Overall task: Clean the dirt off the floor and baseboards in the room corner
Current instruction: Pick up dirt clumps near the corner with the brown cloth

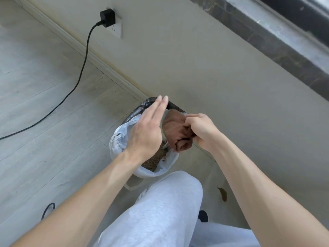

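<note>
Pale plank floor [44, 107], beige wall [195, 59], dark stone windowsill [284, 50], plugged-in black charger [107, 17].

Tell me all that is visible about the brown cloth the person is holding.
The brown cloth looks soft, like thin fabric, and is bunched into folds. The right hand grips it at its right side. It hangs over the open bin, which has a white liner and brownish dirt inside. The left hand, fingers straight, is beside the cloth on the left; whether it touches the cloth cannot be told.
</note>
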`<state>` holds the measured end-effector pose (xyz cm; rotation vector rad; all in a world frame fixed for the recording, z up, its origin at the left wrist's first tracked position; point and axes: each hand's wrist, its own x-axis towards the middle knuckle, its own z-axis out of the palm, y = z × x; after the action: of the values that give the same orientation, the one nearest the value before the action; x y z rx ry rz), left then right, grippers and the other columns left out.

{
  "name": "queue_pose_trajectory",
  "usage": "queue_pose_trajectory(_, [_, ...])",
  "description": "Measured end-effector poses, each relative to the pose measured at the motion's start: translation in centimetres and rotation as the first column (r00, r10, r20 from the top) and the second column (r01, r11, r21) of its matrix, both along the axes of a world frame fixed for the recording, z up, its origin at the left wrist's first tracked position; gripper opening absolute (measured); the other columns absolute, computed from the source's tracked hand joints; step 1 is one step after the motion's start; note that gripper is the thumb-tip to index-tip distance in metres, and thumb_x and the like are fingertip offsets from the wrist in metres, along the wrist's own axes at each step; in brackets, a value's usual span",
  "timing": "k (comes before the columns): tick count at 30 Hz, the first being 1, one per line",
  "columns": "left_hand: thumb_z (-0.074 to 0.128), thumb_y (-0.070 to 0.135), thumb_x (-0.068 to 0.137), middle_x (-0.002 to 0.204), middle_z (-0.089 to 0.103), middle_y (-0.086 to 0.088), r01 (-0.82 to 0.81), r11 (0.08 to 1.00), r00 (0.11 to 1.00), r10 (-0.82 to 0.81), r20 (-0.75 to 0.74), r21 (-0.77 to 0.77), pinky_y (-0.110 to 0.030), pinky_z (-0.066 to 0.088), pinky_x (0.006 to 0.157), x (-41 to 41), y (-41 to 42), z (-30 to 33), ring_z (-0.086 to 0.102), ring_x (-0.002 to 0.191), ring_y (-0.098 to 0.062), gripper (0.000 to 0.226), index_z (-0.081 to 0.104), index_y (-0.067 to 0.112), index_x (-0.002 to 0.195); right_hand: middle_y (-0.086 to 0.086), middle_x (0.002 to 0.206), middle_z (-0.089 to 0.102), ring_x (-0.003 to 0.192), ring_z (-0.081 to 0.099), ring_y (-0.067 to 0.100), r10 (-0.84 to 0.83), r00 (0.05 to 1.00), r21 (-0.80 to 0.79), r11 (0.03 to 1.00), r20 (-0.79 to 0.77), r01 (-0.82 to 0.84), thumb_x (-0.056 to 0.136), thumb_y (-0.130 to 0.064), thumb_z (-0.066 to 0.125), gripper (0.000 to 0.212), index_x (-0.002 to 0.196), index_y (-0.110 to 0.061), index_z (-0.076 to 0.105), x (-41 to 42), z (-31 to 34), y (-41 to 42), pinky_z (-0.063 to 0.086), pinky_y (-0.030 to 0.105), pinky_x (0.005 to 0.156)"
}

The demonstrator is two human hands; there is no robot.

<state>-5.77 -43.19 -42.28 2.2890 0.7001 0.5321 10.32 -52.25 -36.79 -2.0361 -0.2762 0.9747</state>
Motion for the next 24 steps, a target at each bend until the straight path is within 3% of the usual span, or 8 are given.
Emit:
queue_pose_trajectory(2, [0.034,-0.007,0.089,0.172,0.013,0.004,0.131,0.99,0.983,-0.123,-0.134,0.059,-0.04,0.027,0.125,0.1,0.0,-0.8,0.01,0.158,-0.017,0.081,0.031,0.03,0.161,0.012,0.089,0.07,0.077,0.062,0.026,-0.001,1.0,-0.003,1.0,-0.002,0.001,0.083,0.005,0.046,0.04,0.11,0.001,0.074,0.0,0.1,0.0,0.05,0.034,0.072])
queue_pose_trajectory(4, [0.038,-0.005,0.089,0.168,0.028,0.002,0.049,0.999,0.962,-0.054,-0.266,-0.025,-0.044,0.034,0.119,0.0,1.0,-1.0,0.018,0.156,-0.021,0.07,0.05,0.027,0.15,0.011,0.09,0.065,0.08,0.056,0.024,0.005,1.0,-0.001,1.0,0.004,-0.005,0.08,-0.001,0.049,0.04,0.113,0.005,0.071,0.0,0.1,-0.4,0.044,0.034,0.072])
queue_pose_trajectory(6, [0.041,-0.002,0.086,0.152,0.053,0.003,-0.051,0.997,0.996,0.046,-0.081,-0.051,-0.038,0.039,0.112,0.5,1.6,-0.9,0.042,0.141,-0.022,0.059,0.064,0.021,0.135,0.011,0.098,0.072,0.085,0.064,0.024,0.014,1.0,0.033,0.999,-0.025,-0.013,0.087,-0.003,0.056,0.032,0.113,-0.003,0.074,0.3,0.0,-0.7,0.049,0.03,0.073])
queue_pose_trajectory(9, [0.047,0.005,0.092,0.127,0.065,0.009,0.034,0.994,0.994,-0.023,0.103,-0.107,-0.026,0.041,0.1,1.3,1.2,0.6,0.055,0.118,-0.016,0.041,0.072,0.021,0.119,0.01,0.104,0.077,0.089,0.073,0.019,0.076,0.996,0.113,0.991,-0.056,-0.069,0.1,-0.004,0.059,0.022,0.117,-0.009,0.073,0.4,0.3,-0.9,0.056,0.026,0.072])
queue_pose_trajectory(13, [0.064,0.021,0.098,0.115,0.066,0.011,0.073,0.937,0.992,-0.034,0.12,-0.343,-0.032,0.052,0.096,2.2,1.3,1.0,0.063,0.108,-0.007,0.019,0.076,0.023,0.112,0.012,0.113,0.076,0.103,0.073,0.026,0.11,0.993,0.154,0.983,-0.041,-0.102,0.099,-0.009,0.066,0.015,0.111,-0.014,0.074,0.6,-0.4,-1.3,0.058,0.035,0.088])
queue_pose_trajectory(17, [0.073,0.033,0.094,0.108,0.067,0.013,0.067,0.926,0.992,-0.022,0.123,-0.371,-0.032,0.053,0.091,2.4,1.1,1.0,0.065,0.099,-0.006,0.013,0.078,0.026,0.104,0.011,0.113,0.077,0.108,0.073,0.027,0.097,0.995,0.152,0.984,-0.029,-0.091,0.094,-0.011,0.074,0.016,0.109,-0.016,0.073,0.8,-0.8,-1.2,0.058,0.04,0.097])
queue_pose_trajectory(22, [0.077,0.036,0.09,0.104,0.068,0.012,0.047,0.912,0.991,0.01,0.136,-0.408,-0.026,0.051,0.085,2.3,1.0,0.9,0.065,0.094,-0.005,0.012,0.078,0.025,0.093,0.005,0.112,0.077,0.104,0.074,0.024,0.139,0.988,0.093,0.985,0.063,-0.144,0.075,-0.032,0.084,0.056,0.126,-0.016,0.07,0.1,-1.3,-0.7,0.057,0.049,0.1])
queue_pose_trajectory(24, [0.077,0.03,0.091,0.103,0.069,0.01,0.032,0.928,0.992,0.016,0.125,-0.372,-0.027,0.051,0.085,2.1,1.1,0.8,0.065,0.094,-0.006,0.005,0.076,0.025,0.089,0.005,0.113,0.076,0.103,0.074,0.023,0.145,0.986,0.076,0.986,0.078,-0.15,0.073,-0.034,0.085,0.06,0.129,-0.017,0.068,-0.3,-1.3,-0.5,0.058,0.048,0.098])
